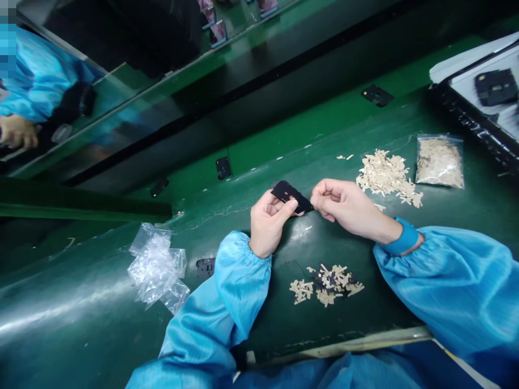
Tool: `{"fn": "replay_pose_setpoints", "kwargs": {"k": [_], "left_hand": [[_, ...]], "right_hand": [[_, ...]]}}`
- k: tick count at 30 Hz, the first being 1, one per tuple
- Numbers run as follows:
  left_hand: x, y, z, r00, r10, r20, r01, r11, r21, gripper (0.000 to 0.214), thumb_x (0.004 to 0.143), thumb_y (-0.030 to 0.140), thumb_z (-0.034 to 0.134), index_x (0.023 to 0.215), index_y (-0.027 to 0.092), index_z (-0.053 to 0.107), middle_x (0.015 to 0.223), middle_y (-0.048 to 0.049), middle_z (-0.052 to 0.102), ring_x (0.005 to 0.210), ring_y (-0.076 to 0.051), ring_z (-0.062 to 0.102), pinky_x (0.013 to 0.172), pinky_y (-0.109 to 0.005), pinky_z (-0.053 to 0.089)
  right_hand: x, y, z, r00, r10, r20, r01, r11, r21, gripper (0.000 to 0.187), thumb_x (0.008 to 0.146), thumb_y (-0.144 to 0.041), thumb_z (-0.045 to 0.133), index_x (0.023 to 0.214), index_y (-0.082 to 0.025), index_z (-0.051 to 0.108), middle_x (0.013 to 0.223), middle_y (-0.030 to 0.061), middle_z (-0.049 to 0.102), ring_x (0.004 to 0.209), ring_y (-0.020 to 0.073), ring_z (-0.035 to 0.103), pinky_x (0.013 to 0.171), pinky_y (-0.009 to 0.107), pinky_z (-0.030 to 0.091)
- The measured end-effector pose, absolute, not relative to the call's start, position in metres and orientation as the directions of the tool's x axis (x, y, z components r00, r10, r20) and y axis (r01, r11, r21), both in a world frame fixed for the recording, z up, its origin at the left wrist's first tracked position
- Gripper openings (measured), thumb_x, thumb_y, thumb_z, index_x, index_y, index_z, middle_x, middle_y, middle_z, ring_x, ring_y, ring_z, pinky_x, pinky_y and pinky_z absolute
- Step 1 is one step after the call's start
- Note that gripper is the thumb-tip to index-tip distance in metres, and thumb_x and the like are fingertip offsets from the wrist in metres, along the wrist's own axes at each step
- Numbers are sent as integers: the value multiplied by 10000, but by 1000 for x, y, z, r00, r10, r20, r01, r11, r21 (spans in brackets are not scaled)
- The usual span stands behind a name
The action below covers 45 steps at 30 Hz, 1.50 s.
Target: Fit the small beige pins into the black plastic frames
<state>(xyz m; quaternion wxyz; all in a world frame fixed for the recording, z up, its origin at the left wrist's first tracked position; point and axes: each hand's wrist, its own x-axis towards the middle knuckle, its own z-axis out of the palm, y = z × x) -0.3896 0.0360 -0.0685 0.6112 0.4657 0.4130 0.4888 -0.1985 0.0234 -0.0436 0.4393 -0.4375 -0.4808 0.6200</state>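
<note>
Partly hidden – black plate under left hand, right hand grip

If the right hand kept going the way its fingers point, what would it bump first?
The small black part, which the right hand pinches; straight behind it, probably the left hand, holding the other end.

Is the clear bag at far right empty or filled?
Filled: tan bits show through the clear bag, lying flat on the green table.
</note>
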Motion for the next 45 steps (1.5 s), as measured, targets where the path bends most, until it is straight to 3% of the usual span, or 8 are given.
{"fn": "replay_pose_setpoints", "kwargs": {"k": [13,23,31,34,39,45], "left_hand": [[-388,40,-64,199,978,-58,-223,102,970,336,763,349,867,928,156,647,812,3,695,674,-76,665,636,-179,595],[-389,39,-62,200,977,-78,-222,123,967,347,756,365,870,925,158,649,790,8,689,649,-72,647,627,-183,582],[-387,39,-62,205,974,-91,-256,143,956,341,749,353,876,935,159,667,809,1,714,658,-82,664,629,-190,591],[-386,38,-59,223,969,-105,-274,166,947,336,740,349,883,908,154,667,796,2,714,640,-77,656,619,-185,589],[-384,36,-51,287,935,-209,-335,302,893,382,714,365,899,938,151,675,822,1,708,669,-80,671,614,-172,592],[-381,38,-54,230,951,-207,-384,284,879,406,699,372,907,922,150,651,842,-4,712,719,-91,693,660,-191,619]], "right_hand": [[-198,24,-43,-259,944,-203,-107,-237,-966,181,859,-303,688,772,-175,595,600,-52,517,513,80,435,501,245,316],[-196,22,-37,-275,925,-260,-104,-298,-949,162,871,-258,680,773,-181,576,577,-61,492,500,74,427,481,227,320],[-197,18,-40,-261,957,-126,-144,-168,-975,239,953,-402,665,874,-179,629,678,-31,558,568,90,485,557,249,396],[-201,15,-43,-286,947,-144,-239,-216,-947,262,929,-409,711,836,-188,608,638,-40,541,556,87,460,539,240,367],[-204,13,-43,-385,899,-208,-473,-386,-792,285,868,-368,790,799,-192,578,633,-46,541,549,82,461,518,220,358],[-199,15,-35,-249,936,-246,-364,-327,-872,276,911,-425,730,817,-180,645,687,-24,585,525,82,496,481,221,378]]}}
